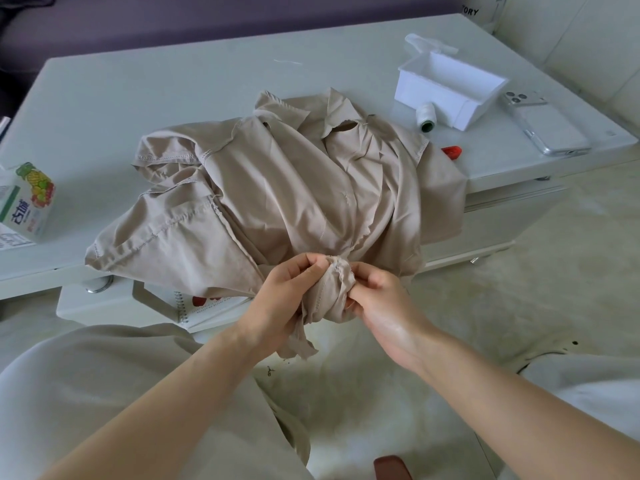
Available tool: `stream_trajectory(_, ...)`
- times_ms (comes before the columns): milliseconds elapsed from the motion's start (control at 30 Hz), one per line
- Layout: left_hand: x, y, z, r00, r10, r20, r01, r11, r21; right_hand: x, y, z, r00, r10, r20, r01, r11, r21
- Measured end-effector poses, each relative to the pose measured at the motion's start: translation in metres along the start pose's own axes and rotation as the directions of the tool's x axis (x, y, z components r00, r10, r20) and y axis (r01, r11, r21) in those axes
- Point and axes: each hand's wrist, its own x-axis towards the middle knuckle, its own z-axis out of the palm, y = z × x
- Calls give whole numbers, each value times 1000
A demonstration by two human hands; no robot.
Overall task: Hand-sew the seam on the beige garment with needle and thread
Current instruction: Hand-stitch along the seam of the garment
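The beige garment (277,188) lies crumpled on the pale low table (138,88), one end hanging over the front edge. My left hand (284,299) and my right hand (381,306) both pinch that bunched end, thumbs and fingers closed on a stitched seam edge between them. A spool of white thread (426,116) lies on the table behind the garment, beside the white box. I cannot make out a needle or a thread in either hand.
An open white plastic box (450,88) and a phone in a clear case (543,126) sit at the back right. A small red object (452,151) pokes out beside the garment. A drink carton (26,199) stands at the left edge. A spiral notebook (201,306) lies under the tabletop.
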Motion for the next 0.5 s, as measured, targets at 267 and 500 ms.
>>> stream_trajectory(267,0,2,-2,999,-45,-8,45,999,12,5,-6,-1,997,75,-10,-73,984,163)
stream_trajectory(500,4,1,-7,999,-27,-19,26,999,-23,9,-10,-7,995,95,-13,-95,995,-10)
